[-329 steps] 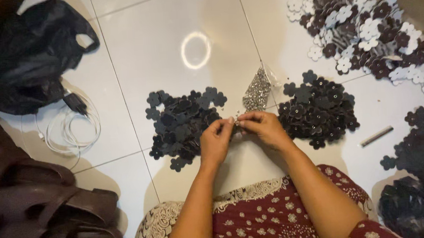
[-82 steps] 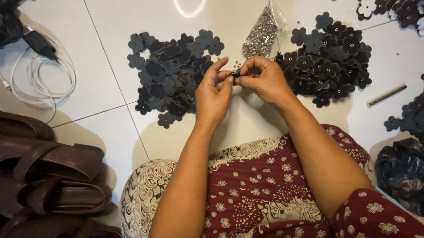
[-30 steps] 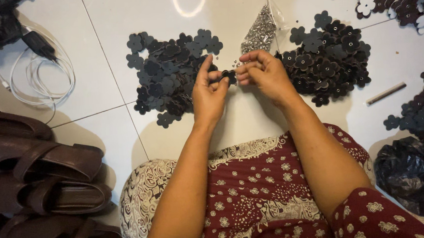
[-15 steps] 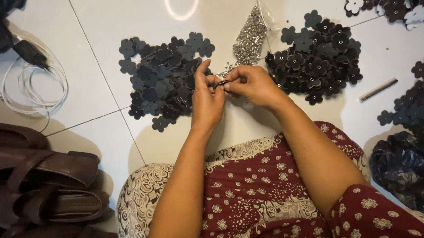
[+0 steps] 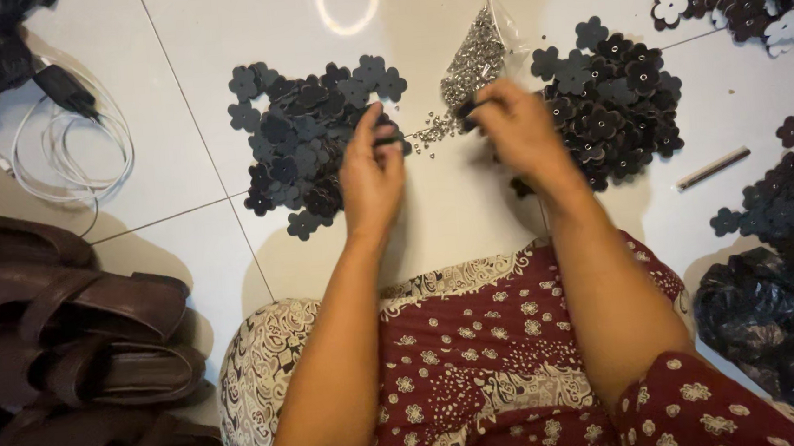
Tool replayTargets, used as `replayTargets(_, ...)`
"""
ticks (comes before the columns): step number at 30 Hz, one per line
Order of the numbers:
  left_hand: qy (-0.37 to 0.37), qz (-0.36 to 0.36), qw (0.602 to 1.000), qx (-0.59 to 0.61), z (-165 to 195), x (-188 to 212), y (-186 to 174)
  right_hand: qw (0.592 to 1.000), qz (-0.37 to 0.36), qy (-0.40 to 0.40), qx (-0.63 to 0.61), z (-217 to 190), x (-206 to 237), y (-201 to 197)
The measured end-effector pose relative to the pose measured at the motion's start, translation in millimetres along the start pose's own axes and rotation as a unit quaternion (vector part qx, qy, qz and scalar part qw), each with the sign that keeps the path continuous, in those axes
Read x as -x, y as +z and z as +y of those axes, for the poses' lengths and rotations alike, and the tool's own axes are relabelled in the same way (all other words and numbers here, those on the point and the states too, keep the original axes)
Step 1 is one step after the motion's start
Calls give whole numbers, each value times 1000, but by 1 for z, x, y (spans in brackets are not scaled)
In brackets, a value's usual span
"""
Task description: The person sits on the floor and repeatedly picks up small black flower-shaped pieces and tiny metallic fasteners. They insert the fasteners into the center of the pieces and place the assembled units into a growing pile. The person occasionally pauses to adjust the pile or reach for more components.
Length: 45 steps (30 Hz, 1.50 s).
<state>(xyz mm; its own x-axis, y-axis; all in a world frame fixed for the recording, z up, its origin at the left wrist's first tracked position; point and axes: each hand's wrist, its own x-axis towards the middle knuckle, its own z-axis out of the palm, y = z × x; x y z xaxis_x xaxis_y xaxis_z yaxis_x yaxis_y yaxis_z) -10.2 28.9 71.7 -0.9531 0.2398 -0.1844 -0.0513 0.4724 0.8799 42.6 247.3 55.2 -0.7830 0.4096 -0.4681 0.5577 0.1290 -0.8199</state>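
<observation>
White tile floor (image 5: 471, 218), bare between flower piles, left hand (image 5: 370, 174) pinching dark flower (image 5: 389, 141), right hand (image 5: 521, 130) pinching rivet

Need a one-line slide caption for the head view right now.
Left hand over the dark flower-shaped cutouts, right hand pinching a small piece beside the metal studs.

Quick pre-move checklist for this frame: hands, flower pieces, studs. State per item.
1. Left hand has a dark flower piece in its grip: ok, pinched at the fingertips.
2. Right hand at the small metal studs: ok; contact blurred, cannot tell.
3. Studs contained: not ok, some lie loose on the floor tile.
4. Left pile of flower pieces within reach: ok.
5. Right pile of flower pieces within reach: ok.
</observation>
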Motion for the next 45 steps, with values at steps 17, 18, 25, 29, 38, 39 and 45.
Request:
replayTargets(17, 100, 22, 952, -290, 6, 9, -6, 960, -24, -192, 201, -13, 21, 26)
replayTargets(18, 94, 22, 952, -290, 6, 9, -5, 956, -24, -203, 211, -11, 21, 28)
replayTargets(25, 80, 28, 953, -291, 5, 8, -4, 956, -50, -185, 221, -4, 23, 42)
replayTargets(29, 111, 36, 947, -299, 6, 9, -5, 956, -42, -195, 212, 0, 23, 45)
replayTargets(38, 275, 25, 886, -373, -6, 9, 5, 954, -10, -196, 228, 1, 20, 42)
replayTargets(39, 272, 22, 887, -372, -9, 9, 5, 955, -9, -185, 233, 1, 21, 42)
replayTargets(45, 239, -3, 883, -405, -12, 10, 10, 948, -31, -197, 248, -2, 21, 40)
